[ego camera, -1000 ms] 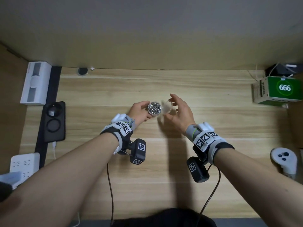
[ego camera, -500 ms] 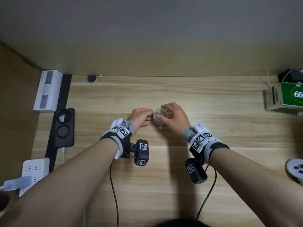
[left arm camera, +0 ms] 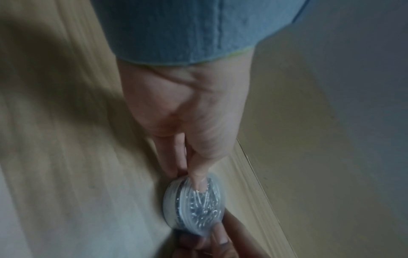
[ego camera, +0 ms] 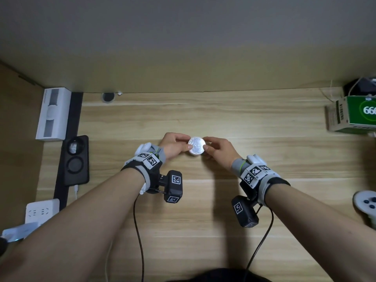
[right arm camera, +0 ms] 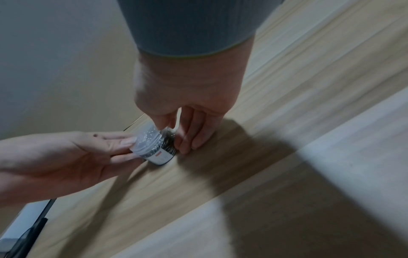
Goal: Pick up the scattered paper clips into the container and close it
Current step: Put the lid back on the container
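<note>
A small round clear container full of silver paper clips stands on the wooden desk with its clear lid on top. My left hand pinches its left side, thumb on the lid. My right hand pinches the right side, thumb on the lid's edge. The left wrist view has the container under my thumb, with clips showing through the lid. In the right wrist view the container sits between both hands, a white label on its wall. I see no loose clips on the desk.
A white box and a black charger pad lie at the left, with a white power strip below them. A green carton sits at the far right. A white controller lies at the right edge.
One second ago the container was open in my left hand and my right hand held the lid. The lid now sits on the container, which both hands hold on the desk.
</note>
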Available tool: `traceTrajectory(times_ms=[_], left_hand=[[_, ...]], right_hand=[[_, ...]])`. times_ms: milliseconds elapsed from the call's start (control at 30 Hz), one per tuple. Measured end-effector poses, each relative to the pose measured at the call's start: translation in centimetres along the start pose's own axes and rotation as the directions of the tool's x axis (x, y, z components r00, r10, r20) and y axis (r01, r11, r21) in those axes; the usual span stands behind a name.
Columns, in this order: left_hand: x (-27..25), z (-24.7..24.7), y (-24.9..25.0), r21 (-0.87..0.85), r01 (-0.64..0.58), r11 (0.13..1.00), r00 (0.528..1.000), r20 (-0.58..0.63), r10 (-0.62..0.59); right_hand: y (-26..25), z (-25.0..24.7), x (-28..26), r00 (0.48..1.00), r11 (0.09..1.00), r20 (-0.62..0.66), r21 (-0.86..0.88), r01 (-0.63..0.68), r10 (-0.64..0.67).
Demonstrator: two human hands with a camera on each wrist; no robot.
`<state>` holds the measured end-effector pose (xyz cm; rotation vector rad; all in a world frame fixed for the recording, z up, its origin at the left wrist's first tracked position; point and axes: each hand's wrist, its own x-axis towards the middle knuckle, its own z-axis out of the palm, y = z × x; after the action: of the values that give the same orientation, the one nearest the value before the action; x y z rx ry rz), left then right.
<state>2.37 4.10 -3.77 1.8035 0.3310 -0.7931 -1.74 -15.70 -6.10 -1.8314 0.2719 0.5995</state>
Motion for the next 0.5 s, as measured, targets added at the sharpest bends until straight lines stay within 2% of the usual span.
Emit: traceTrajectory(times_ms=[233, 400, 500], left_hand=[[0.6, 0.6, -0.1, 0.177, -0.036, 0.983, 0.992, -0.110, 0.057], [0.7, 1.7, 0.1, 0.334, -0.087, 0.938, 0.957, -0.234, 0.172], [1.0, 1.8, 0.0, 0.318, -0.054, 0.946, 0.962, -0.237, 0.135]], right_hand=[[-0.4, -0.3, 0.0, 0.998, 0.998, 0.069, 0.068, -0.010, 0.005], [-0.2, 0.4, -0.1, 0.993, 0.997, 0.088, 0.018, 0.074, -0.075], [0.4, 0.5, 0.1, 0.995, 0.997, 0.066, 0.020, 0.077, -0.078]])
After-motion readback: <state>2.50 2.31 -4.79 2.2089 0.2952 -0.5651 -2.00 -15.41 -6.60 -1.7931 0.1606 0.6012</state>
